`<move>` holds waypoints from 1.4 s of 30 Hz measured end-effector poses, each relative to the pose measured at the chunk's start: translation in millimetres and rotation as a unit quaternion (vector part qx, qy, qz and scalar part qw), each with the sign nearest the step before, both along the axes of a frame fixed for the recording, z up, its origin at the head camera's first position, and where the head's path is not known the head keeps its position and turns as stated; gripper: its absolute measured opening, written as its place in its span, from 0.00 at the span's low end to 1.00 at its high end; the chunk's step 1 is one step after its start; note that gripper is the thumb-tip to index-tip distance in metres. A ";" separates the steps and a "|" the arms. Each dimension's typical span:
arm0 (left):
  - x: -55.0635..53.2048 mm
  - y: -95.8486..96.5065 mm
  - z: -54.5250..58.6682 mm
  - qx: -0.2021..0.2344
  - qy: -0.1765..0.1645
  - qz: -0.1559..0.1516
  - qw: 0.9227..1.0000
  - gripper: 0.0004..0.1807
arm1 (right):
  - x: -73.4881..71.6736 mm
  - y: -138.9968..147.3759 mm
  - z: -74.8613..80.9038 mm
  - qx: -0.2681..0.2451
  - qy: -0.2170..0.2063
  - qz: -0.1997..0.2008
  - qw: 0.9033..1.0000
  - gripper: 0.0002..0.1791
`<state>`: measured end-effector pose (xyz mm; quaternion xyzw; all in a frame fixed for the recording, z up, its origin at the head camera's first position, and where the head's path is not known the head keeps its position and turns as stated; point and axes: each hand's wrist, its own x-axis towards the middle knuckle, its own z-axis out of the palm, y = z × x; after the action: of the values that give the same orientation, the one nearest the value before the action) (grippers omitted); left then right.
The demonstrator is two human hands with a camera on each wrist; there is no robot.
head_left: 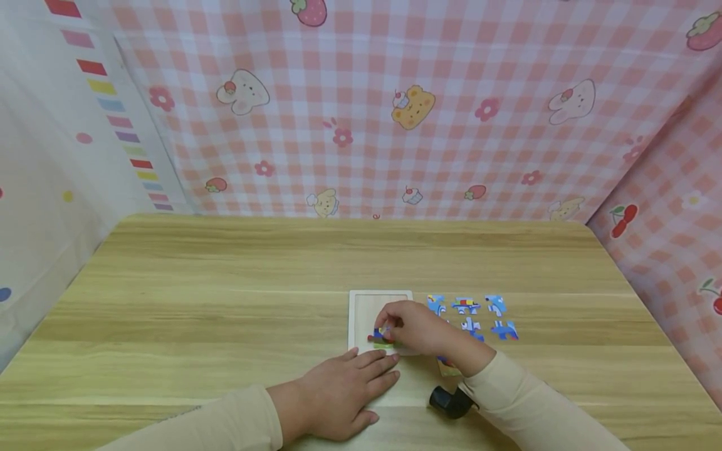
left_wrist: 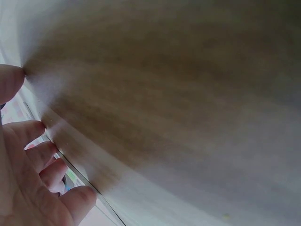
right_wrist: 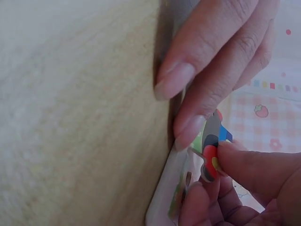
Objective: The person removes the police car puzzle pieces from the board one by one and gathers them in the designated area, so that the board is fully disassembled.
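Note:
A shallow pale wooden puzzle tray [head_left: 352,319] lies on the table. Over its near part my right hand [head_left: 417,326] pinches a colourful jigsaw piece [right_wrist: 210,157] between thumb and fingers; red, yellow and blue show on it. The piece is tilted in the right wrist view. Beneath it, green printed surface [right_wrist: 175,197] shows inside the tray, partly hidden by the fingers. My left hand [head_left: 346,391] lies palm down in front of the tray, fingers stretched out, fingertips [left_wrist: 87,195] right at the near rim.
Several loose blue jigsaw pieces [head_left: 496,305] are spread to the right of the tray. Another piece [head_left: 448,368] lies nearer, partly behind the right forearm. A black rounded device [head_left: 451,402] sits beside the right sleeve. A pink checked cloth [head_left: 361,125] hangs behind the wooden table [head_left: 225,300].

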<state>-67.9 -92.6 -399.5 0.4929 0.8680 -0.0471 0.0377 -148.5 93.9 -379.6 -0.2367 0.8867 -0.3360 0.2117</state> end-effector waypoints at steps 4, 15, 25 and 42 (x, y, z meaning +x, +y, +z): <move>0.4 0.6 -0.1 -0.002 0.004 0.000 1.000 0.32 | -0.3 3.2 0.6 -0.018 0.002 0.007 1.000 0.06; -0.1 0.9 -0.8 -0.002 -0.008 0.004 1.000 0.32 | -1.7 22.6 14.4 -0.062 -0.009 -0.001 0.998 0.07; 0.8 0.3 -2.0 -0.001 -0.020 0.012 1.000 0.33 | -3.7 50.1 13.1 -0.084 0.001 0.007 0.996 0.04; -0.5 2.0 0.9 -0.004 -0.047 0.019 0.999 0.33 | 0.4 93.4 18.8 -0.069 0.023 -0.002 0.997 0.04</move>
<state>-68.4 -90.6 -398.6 0.4775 0.8745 -0.0265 0.0809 -148.1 187.3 -360.7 -0.2569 0.8666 -0.3908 0.1743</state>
